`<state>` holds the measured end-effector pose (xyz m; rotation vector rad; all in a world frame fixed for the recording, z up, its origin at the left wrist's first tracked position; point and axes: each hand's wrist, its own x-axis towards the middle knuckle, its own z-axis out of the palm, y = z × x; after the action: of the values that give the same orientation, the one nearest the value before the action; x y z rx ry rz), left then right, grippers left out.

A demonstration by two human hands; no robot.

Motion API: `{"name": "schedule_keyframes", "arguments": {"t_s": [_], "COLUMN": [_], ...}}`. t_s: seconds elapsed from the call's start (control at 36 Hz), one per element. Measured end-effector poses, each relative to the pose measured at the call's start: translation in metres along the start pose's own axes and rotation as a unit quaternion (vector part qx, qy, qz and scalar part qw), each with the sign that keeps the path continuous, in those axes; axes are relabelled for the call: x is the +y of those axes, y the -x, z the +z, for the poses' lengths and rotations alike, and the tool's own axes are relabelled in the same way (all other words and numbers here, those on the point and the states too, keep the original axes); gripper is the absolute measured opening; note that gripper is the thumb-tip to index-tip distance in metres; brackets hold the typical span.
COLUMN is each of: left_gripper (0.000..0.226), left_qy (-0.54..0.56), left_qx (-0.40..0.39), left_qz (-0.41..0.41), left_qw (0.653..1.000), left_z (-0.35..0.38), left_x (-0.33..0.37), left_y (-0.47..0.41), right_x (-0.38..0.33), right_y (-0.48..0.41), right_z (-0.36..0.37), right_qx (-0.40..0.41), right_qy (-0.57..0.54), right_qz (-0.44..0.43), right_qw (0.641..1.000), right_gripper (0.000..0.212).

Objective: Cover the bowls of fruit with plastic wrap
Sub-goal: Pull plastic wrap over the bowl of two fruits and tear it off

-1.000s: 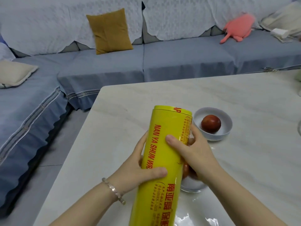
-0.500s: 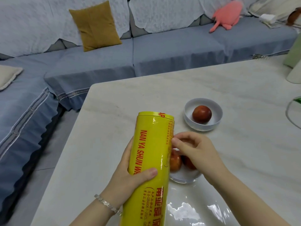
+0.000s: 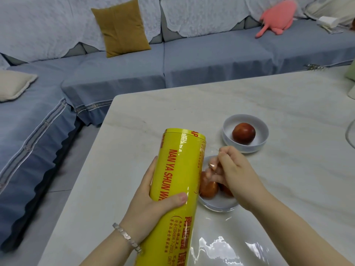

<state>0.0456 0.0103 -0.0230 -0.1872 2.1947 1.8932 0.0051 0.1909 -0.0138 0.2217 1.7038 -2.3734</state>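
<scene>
Plastic wrap roll (image 3: 176,189): a big yellow roll with red lettering "NAN YA SHUN", tilted with its far end toward 12 o'clock and its near end running out of view at 6 o'clock; it is held above the table, just to the 9 o'clock side of the near bowl.
Left hand (image 3: 151,204): wrapped around the roll from the 9 o'clock side, thumb pressed across its front, fingers behind it; a metal bracelet (image 3: 127,238) sits on the wrist.
Right hand (image 3: 228,173): curled, fingertips pinched together at the roll's 3 o'clock edge, above the near bowl; a thin clear film seems to lift there, but whether the fingers grip it I cannot tell.
Near bowl (image 3: 217,205): white, on the table under the right hand, holding reddish fruit (image 3: 208,189); partly hidden by hand and roll, uncovered as far as can be seen.
Far bowl (image 3: 228,133): white, at 1 o'clock from the near bowl, near it but not touching, with one red-orange fruit (image 3: 243,133) inside; no wrap over it.
Table (image 3: 278,112): pale marble-patterned top, glossy glare at its near edge.
Sofa (image 3: 192,60): blue-grey sectional at 12 o'clock beyond the table, with a mustard cushion (image 3: 121,27) at 11 o'clock and a pink plush toy (image 3: 276,16) at 1 o'clock.
</scene>
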Motion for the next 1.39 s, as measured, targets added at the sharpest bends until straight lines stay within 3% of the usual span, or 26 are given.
{"name": "schedule_keyframes", "arguments": {"t_s": [0.14,0.25,0.33,0.39,0.47,0.56,0.64,0.69,0.78,0.86,0.92,1.06,1.14,1.22,1.33,1.39], "left_gripper": [0.115,0.117,0.117,0.114,0.112,0.112,0.108,0.108,0.104,0.096,0.088,0.081,0.077,0.091,0.105,0.098], "left_qy": [-0.03,-0.055,-0.061,-0.058,-0.057,-0.055,-0.037,-0.022,-0.011,-0.011,0.008,0.034,0.042,0.047,0.04,0.037], "left_qx": [0.011,0.019,0.024,0.034,0.045,0.048,0.045,0.045,0.057,0.061,0.071,0.086,0.091,0.105,0.134,0.148], "left_qz": [0.021,0.041,0.043,0.041,0.041,0.043,0.032,0.024,0.02,0.026,0.022,0.009,0.003,-0.006,-0.016,-0.011], "left_qw": [0.999,0.997,0.997,0.997,0.997,0.996,0.998,0.998,0.998,0.998,0.997,0.996,0.995,0.993,0.99,0.988], "left_z": [0.0,-0.002,-0.003,-0.003,-0.002,-0.002,0.001,0.003,0.004,0.004,0.004,0.005,0.007,0.008,0.008,0.011], "left_x": [0.006,0.01,0.013,0.015,0.018,0.022,0.024,0.026,0.027,0.03,0.032,0.033,0.032,0.034,0.035,0.037], "left_y": [0.002,0.003,0.002,0.001,-0.002,-0.004,-0.006,-0.006,-0.01,-0.016,-0.02,-0.027,-0.029,-0.032,-0.038,-0.041], "right_x": [-0.003,-0.01,-0.009,-0.006,-0.002,0.001,-0.002,-0.005,-0.007,-0.003,0.0,0.004,0.006,0.011,0.023,0.031], "right_y": [0.0,0.005,0.011,0.012,0.013,0.013,0.013,0.014,0.014,0.016,0.017,0.018,0.019,0.019,0.022,0.022], "right_z": [0.001,-0.005,-0.012,-0.016,-0.015,-0.013,-0.011,-0.011,-0.012,-0.009,-0.01,-0.012,-0.009,-0.008,-0.008,-0.008], "right_qx": [-0.104,-0.142,-0.182,-0.188,-0.195,-0.208,-0.202,-0.213,-0.228,-0.226,-0.219,-0.244,-0.235,-0.209,-0.18,-0.139], "right_qy": [-0.079,-0.01,0.129,0.144,0.164,0.12,0.115,0.141,0.193,0.232,0.217,0.143,0.148,0.177,0.264,0.3], "right_qz": [0.078,0.124,0.036,-0.018,-0.058,-0.038,-0.003,0.008,0.004,-0.044,-0.056,0.019,0.032,0.011,-0.063,-0.085], "right_qw": [0.988,0.982,0.974,0.971,0.965,0.97,0.973,0.967,0.954,0.945,0.95,0.959,0.96,0.962,0.945,0.94], "right_gripper": [0.024,0.04,0.027,0.013,0.025,0.032,0.028,0.013,0.026,0.026,0.016,0.025,0.004,0.028,0.028,0.035]}}
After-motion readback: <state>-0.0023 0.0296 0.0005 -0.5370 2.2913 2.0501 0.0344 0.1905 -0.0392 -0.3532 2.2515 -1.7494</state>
